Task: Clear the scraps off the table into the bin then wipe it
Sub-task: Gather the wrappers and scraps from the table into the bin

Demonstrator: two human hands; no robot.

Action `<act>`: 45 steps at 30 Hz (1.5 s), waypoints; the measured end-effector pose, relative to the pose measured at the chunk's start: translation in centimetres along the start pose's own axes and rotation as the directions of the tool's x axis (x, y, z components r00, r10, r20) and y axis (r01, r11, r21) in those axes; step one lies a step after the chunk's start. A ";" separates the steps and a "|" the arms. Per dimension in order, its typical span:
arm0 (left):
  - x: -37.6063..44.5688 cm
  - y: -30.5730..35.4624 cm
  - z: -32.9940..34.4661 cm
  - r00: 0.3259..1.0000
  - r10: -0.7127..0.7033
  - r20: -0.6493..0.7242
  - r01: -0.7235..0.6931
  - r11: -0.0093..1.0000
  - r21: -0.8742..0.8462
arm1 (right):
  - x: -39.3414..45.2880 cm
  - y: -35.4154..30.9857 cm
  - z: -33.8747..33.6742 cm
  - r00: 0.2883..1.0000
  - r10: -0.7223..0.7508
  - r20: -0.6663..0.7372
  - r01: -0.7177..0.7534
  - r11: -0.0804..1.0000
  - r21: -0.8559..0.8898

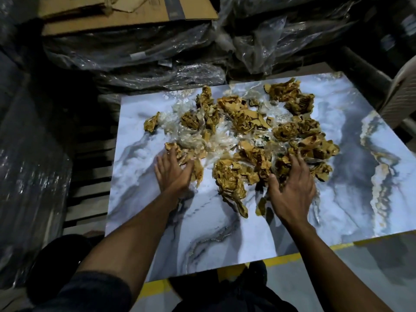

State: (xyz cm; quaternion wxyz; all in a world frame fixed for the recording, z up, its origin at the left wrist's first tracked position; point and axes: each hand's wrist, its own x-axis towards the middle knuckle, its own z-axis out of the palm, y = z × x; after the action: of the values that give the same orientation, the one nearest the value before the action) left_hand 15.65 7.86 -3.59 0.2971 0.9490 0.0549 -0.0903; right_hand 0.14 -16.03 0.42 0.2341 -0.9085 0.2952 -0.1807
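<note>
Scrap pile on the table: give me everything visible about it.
The scrap pile is a loose spread of crumpled brown paper wads mixed with clear crinkled plastic film, lying across the far middle of the marble-patterned table. Nothing is cleared yet. The left hand rests on its near-left edge, fingers spread; the right hand presses into its near-right edge.

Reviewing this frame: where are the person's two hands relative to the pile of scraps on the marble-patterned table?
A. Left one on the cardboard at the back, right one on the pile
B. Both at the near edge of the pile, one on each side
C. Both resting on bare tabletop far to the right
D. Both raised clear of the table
B: the left hand and right hand both touch the near edge of the crumpled brown scraps on the table, fingers spread.
</note>
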 end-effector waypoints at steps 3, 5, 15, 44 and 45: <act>-0.5 1.1 1.1 0.998 0.048 0.050 -0.049 0.999 0.010 | -0.1 0.2 0.1 0.999 0.028 0.018 -0.029 1.000 0.007; -0.9 1.4 1.6 0.994 0.084 0.065 -0.085 0.996 0.015 | -0.2 0.5 0.1 0.999 0.033 0.026 -0.033 0.999 0.006; 1.2 2.4 0.2 0.985 -0.022 -0.173 -0.027 0.960 -0.280 | 1.1 1.2 -1.2 0.997 0.006 -0.077 0.002 0.994 0.111; 2.3 7.6 4.7 0.977 -0.005 -0.215 -0.050 0.968 -0.247 | 39.1 2.4 5.2 0.676 -0.250 0.693 0.251 0.962 0.102; 2.3 7.6 4.7 0.978 -0.012 -0.210 -0.043 0.966 -0.256 | 38.6 2.3 5.3 0.659 -0.258 0.706 0.301 0.951 0.066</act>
State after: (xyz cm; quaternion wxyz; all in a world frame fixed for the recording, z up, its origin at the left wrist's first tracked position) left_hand 18.43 -0.96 -3.66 0.4119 0.9066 0.0899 0.0206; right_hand 30.93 -40.01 2.19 0.2727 -0.9483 0.0447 0.1560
